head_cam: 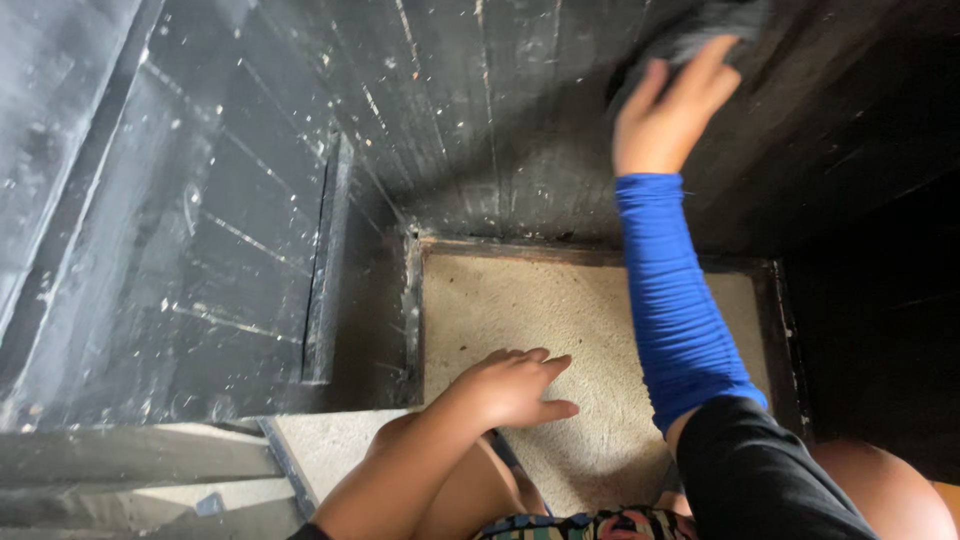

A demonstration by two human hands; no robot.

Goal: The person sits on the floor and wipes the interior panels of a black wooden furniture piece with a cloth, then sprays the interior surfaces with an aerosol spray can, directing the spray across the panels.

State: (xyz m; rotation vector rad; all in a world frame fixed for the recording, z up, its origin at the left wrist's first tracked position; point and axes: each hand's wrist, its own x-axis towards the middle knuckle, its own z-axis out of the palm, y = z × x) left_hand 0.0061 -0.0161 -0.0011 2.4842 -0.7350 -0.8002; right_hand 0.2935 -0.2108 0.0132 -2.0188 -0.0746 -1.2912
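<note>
The right hand (668,112), fingers spread flat, presses a dark cloth (700,30) against the black plank wall (480,130). Its forearm wears a blue sleeve (675,300). Below the wall lies a beige mat (540,310); the left hand (510,388) rests on it, open, palm down, holding nothing.

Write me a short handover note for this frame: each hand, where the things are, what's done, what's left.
Right hand: raised, in a blue sleeve, pressing a dark cloth against the black wooden wall; motion blur hides the grip.
Left hand: open, flat on the beige carpet.
Done: cannot tell.
Left: white specks and streaks show across the boards, thickest on the left panel.
</note>
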